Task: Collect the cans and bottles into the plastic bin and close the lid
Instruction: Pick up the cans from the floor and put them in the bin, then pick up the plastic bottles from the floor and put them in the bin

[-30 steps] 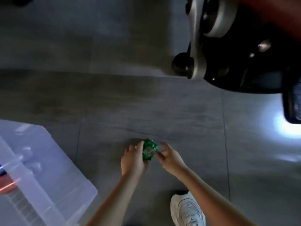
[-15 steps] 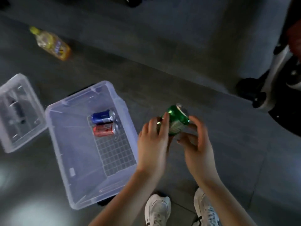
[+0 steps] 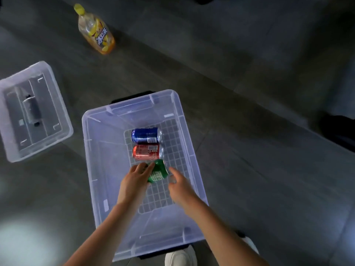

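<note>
Both bare forearms reach forward and down, close together. The left hand (image 3: 135,179) is curled, its fingers (image 3: 149,167) wrapped on a crumpled green metal can (image 3: 158,172). The right hand (image 3: 179,186) sits just beside, fingers loosely spread, apparently not gripping.

three cans (image 3: 147,135), one bottle (image 3: 96,31), one bin (image 3: 96,150), one lid (image 3: 32,112)
</note>
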Available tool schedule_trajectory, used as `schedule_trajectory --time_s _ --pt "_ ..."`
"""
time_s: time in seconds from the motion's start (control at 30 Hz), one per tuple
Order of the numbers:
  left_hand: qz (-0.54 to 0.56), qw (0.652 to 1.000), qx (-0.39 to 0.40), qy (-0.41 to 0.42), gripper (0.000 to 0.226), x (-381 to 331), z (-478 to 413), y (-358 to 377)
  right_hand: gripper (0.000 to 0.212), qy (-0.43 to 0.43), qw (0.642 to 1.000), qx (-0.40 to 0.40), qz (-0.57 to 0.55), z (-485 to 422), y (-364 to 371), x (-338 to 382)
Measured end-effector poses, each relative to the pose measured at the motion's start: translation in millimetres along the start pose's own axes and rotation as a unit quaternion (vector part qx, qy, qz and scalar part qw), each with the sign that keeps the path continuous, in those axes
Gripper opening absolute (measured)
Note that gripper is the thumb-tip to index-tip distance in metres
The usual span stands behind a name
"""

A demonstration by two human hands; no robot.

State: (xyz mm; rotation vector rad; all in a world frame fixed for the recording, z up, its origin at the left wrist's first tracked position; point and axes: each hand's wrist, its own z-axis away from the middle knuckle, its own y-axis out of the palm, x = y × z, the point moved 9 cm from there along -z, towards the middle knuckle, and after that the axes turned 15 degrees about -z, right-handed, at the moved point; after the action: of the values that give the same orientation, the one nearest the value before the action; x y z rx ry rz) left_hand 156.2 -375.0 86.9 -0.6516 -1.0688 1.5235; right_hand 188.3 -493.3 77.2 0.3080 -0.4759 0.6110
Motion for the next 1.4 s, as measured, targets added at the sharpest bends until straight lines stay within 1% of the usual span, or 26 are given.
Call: schedule_trajectory --time_s 0.1,0.27,0.37,0.47,0.53,0.67,0.77,0.83,0.93,1.0,1.07,1.17,1.23,1.33,1.4 --pt "-0.014 1.0 -0.008 0.019 0.082 0.4 -26.1 51.4 0.06 0.016 1.0 -0.005 0.009 -38.6 9.2 -17.2" --pt "-0.055 0.998 0.026 0.007 0.083 10.6 -44.1 101.6 0.051 0.04 0.999 0.002 0.019 -86.4 18.1 -38.7" --pt "-0.03 0.998 0.051 -0.011 0.078 12.2 -47.5 108.1 0.053 0.043 0.999 0.006 0.017 -97.6 24.2 -47.6" --pt "0.018 0.998 0.05 -0.032 0.071 15.1 -45.3 101.1 0.057 0.038 0.999 0.001 0.008 -90.9 25.2 -47.9" --pt "0.048 0.997 0.048 -0.047 0.067 17.4 -36.6 83.9 0.054 0.027 1.0 -0.013 -0.005 -74.7 21.8 -41.4" --pt "0.071 0.996 0.021 -0.038 0.05 14.0 -9.1 16.0 0.038 -0.01 0.999 -0.041 -0.022 -11.3 9.6 -18.5" --pt "0.119 0.993 -0.022 -0.015 0.033 4.3 11.4 -59.6 0.024 -0.057 0.994 -0.094 -0.017 53.4 -10.4 5.8" --pt "0.14 0.989 -0.036 0.013 0.024 -11.3 29.2 -116.7 0.022 -0.078 0.987 -0.138 0.0 109.9 -30.9 23.5" --pt "0.185 0.982 -0.009 0.037 0.023 -41.8 62.8 -199.8 0.023 -0.093 0.976 -0.198 0.019 205.3 -58.6 46.1" --pt "0.189 0.977 -0.001 0.094 0.024 -76.9 86.6 -257.2 0.025 -0.096 0.965 -0.244 0.015 272.0 -77.9 54.3" --pt "0.171 0.972 0.003 0.161 0.026 -115.9 114.2 -313.6 0.028 -0.101 0.952 -0.288 0.003 336.7 -92.5 54.9" --pt "0.153 0.96 -0.012 0.235 0.026 -170.9 160.4 -381.5 0.031 -0.1 0.932 -0.349 -0.028 425.0 -108.6 38.1" --pt "0.143 0.949 -0.029 0.281 0.026 -204.9 200.5 -413.9 0.031 -0.104 0.912 -0.394 -0.054 480.3 -112.0 17.0" --pt "0.131 0.926 -0.045 0.352 0.025 -250.3 273.5 -438.3 0.043 -0.087 0.877 -0.461 -0.107 551.5 -104.8 -35.7" --pt "0.122 0.909 -0.048 0.395 0.025 -273.3 327.2 -437.5 0.045 -0.075 0.85 -0.501 -0.143 595.1 -90.6 -79.1"
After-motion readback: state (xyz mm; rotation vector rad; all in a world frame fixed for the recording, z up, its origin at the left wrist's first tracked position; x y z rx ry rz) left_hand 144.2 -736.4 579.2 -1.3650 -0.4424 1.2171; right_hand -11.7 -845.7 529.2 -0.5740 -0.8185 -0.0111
